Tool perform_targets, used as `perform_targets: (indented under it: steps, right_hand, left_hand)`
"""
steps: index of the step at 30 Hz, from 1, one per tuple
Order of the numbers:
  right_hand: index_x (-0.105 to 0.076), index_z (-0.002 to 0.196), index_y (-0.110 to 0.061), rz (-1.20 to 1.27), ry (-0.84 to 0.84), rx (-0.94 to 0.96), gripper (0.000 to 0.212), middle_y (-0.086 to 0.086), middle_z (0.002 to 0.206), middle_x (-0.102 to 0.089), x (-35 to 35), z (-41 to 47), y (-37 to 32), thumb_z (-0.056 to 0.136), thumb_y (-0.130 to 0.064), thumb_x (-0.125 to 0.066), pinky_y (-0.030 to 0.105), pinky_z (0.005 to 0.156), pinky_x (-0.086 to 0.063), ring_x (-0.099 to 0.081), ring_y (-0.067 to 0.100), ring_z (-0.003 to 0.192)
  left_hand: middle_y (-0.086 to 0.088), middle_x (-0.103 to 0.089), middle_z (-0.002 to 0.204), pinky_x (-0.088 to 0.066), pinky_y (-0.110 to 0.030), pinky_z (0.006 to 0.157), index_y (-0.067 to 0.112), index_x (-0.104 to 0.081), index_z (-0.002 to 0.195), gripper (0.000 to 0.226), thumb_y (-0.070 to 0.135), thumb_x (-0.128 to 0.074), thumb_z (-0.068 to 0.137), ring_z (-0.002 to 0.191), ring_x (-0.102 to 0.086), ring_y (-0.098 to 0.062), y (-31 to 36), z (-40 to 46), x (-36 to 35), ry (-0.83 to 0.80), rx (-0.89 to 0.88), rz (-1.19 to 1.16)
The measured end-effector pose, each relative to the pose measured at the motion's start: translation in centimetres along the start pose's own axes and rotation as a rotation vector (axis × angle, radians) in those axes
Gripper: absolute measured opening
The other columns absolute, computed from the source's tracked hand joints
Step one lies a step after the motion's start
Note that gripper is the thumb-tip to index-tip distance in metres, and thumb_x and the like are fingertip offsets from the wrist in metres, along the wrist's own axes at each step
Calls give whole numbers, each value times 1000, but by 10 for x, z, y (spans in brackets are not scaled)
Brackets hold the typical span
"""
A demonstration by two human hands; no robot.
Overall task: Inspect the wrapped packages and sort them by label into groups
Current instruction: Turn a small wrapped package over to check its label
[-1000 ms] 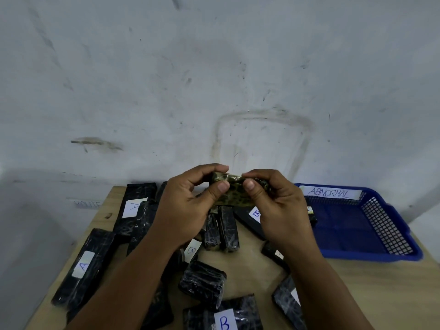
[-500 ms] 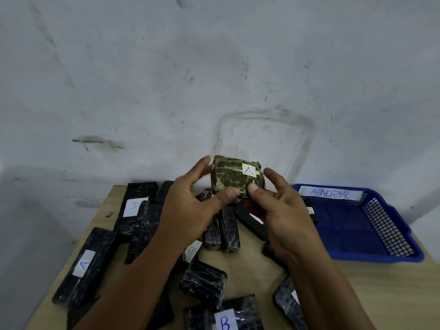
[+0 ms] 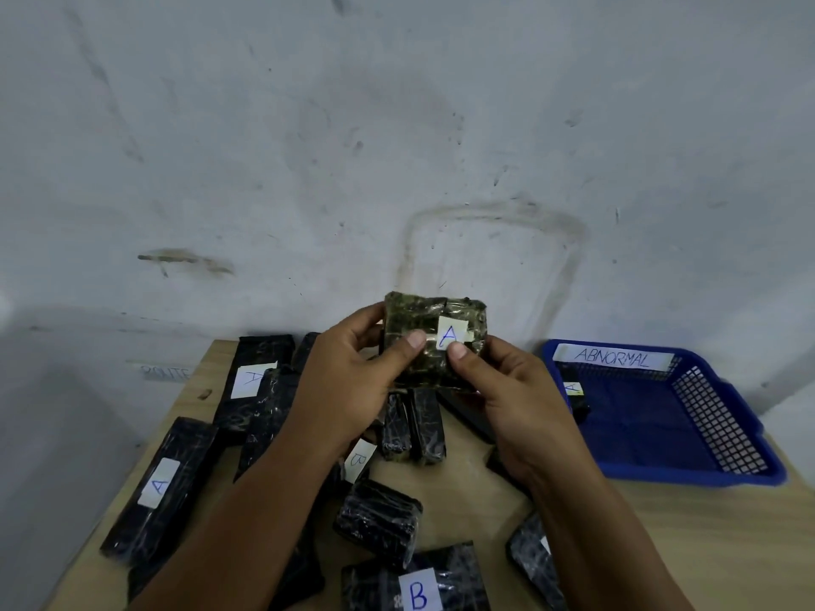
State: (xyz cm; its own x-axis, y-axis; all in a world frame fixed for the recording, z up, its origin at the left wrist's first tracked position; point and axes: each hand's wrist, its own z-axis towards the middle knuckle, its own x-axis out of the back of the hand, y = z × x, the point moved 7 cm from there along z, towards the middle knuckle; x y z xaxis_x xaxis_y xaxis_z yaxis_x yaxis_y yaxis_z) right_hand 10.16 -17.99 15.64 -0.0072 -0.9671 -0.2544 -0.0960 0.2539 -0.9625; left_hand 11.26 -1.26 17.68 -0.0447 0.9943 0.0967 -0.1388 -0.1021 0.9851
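Observation:
A small greenish wrapped package (image 3: 434,319) with a white "A" label is held upright above the table, its label facing me. My left hand (image 3: 353,381) grips its left side and my right hand (image 3: 511,399) grips its lower right, both thumbs pressed on the front near the label. Below lie several black wrapped packages: two long ones labelled "A" (image 3: 161,485) (image 3: 253,381) at the left, one labelled "B" (image 3: 416,586) at the front, and an unlabelled one (image 3: 379,518) in the middle.
A blue mesh basket (image 3: 714,425) tagged "ABNORMAL" sits at the right on the wooden table (image 3: 705,544), with a dark "A"-labelled package (image 3: 573,392) at its left rim. A grey wall stands right behind the table.
Both hands turned the green package over and raised it, so the "A" label now faces me squarely; a second ago only its edge showed.

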Motion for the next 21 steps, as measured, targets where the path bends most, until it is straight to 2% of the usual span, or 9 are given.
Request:
perform_targets:
  steps: [2, 4, 7, 9, 12, 14, 16, 18, 21]
  right_hand:
    - [-76, 116, -14, -64, -8, 21, 19, 4, 109, -80, -1, -1, 1, 101, -15, -64, 26, 83, -59, -76, 17, 104]
    - [-75, 115, -15, -68, 30, 60, 19, 3, 107, -80, 1, 0, -3, 100, -20, -65, 29, 84, -61, -76, 17, 101]
    - [-74, 108, -8, -44, 86, 139, 14, 3, 93, -80, 8, 2, -12, 99, -14, -65, 23, 72, -60, -75, 13, 86]
    - [-73, 105, -7, -75, 84, 191, 10, 0, 86, -78, 10, 1, -16, 99, -9, -65, 19, 70, -57, -72, 9, 80]
    - [-73, 105, -12, -172, 84, 254, 10, 1, 89, -78, 12, -1, -17, 97, -12, -68, 21, 73, -57, -72, 11, 85]
    - [-74, 108, -16, -207, 82, 266, 14, 3, 96, -79, 10, -4, -16, 95, -21, -69, 23, 76, -58, -74, 15, 91]
    - [-74, 113, -22, -239, 74, 262, 28, 3, 101, -78, 8, -6, -16, 89, -37, -72, 23, 79, -59, -74, 15, 96]
    - [-74, 111, -25, -289, 70, 283, 33, 1, 98, -77, 7, -7, -18, 83, -42, -72, 21, 77, -58, -74, 10, 92]
    - [-75, 98, -18, -295, 82, 351, 22, -1, 85, -75, 9, -6, -23, 84, -35, -71, 18, 72, -55, -69, 6, 79]
  left_hand:
    - [21, -77, 97, -58, -21, 81, 39, -73, 104, 25, 20, -77, 90, 99, -71, 2, 0, 1, 2, 34, -25, 25]
    - [18, -78, 98, -56, -17, 80, 32, -75, 110, 27, 17, -79, 88, 100, -71, 1, -3, 0, 2, 44, -30, 41]
    - [17, -78, 100, -52, -9, 79, 28, -74, 113, 30, 14, -80, 86, 100, -71, 1, -4, -3, -1, 5, -44, 48]
    - [17, -77, 102, -50, -7, 81, 30, -73, 117, 35, 20, -82, 84, 101, -69, 4, -2, -4, -2, -4, -53, 46]
    - [11, -77, 99, -56, -16, 80, 32, -74, 115, 31, 31, -78, 85, 94, -73, -6, -1, -1, 0, 23, -49, 17]
    - [9, -77, 93, -59, -22, 74, 32, -76, 105, 19, 21, -76, 90, 84, -74, -18, 2, -1, 2, 57, -73, 20]
    - [9, -77, 91, -61, -28, 72, 31, -75, 102, 21, 14, -75, 90, 80, -72, -23, 7, -1, 1, 75, -118, 55]
    - [11, -76, 92, -59, -24, 74, 30, -75, 102, 22, 12, -77, 89, 79, -72, -16, 11, -2, -1, 58, -170, 90]
    - [15, -77, 94, -52, -11, 76, 28, -75, 107, 24, 13, -78, 87, 85, -72, -2, 14, -5, -5, 7, -195, 92]
